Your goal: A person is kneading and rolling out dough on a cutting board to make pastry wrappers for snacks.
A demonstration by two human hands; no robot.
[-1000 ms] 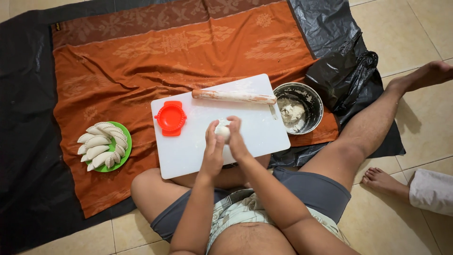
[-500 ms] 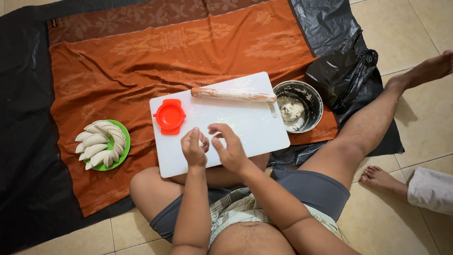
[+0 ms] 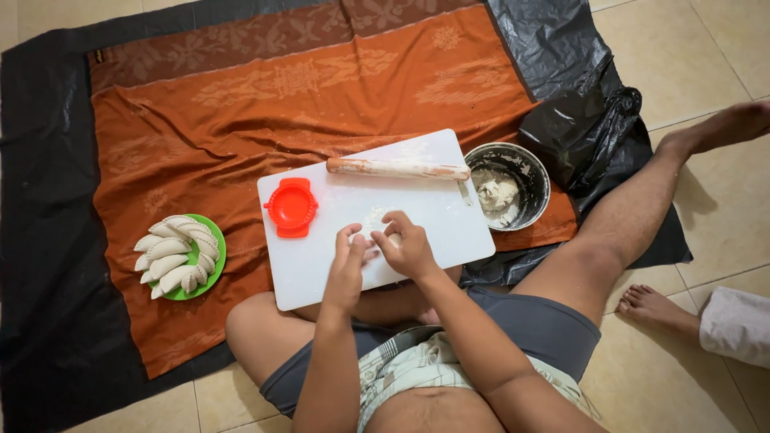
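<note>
The person sits cross-legged on the tiled floor, knees spread, with a white cutting board [image 3: 321,277] resting just beyond the lap. Both hands meet over the near middle of that board. The left hand [image 3: 346,265] lies palm down, fingers stretched forward and pressing on a small piece of pale dough [image 3: 374,227] – its fingertips touch the dough's near edge. The right hand [image 3: 407,244] is curled over the same piece from the right, fingers bent and pinching at it; most of the dough is hidden beneath the two hands, so only a floury patch shows past the fingertips.

Left of the hands, still on the board, sits a round red dumpling press [image 3: 291,208], closed flat. Along the board's far edge lies a wooden rolling pin [image 3: 397,168], dusted with flour, running left to right. Just right of the board, touching its far right corner, stands a metal bowl [image 3: 536,170] with a lump of dough inside.

Well to the left, on the orange patterned cloth [image 3: 241,104], a green plate [image 3: 215,261] holds a pile of folded, crescent-shaped dumplings [image 3: 172,252]. The cloth lies on black plastic sheeting [image 3: 40,240] – this bunches up at the far right, beside the person's outstretched leg. At the near right, another person's bare foot [image 3: 658,309] and pale trouser hem rest on the tiles.
</note>
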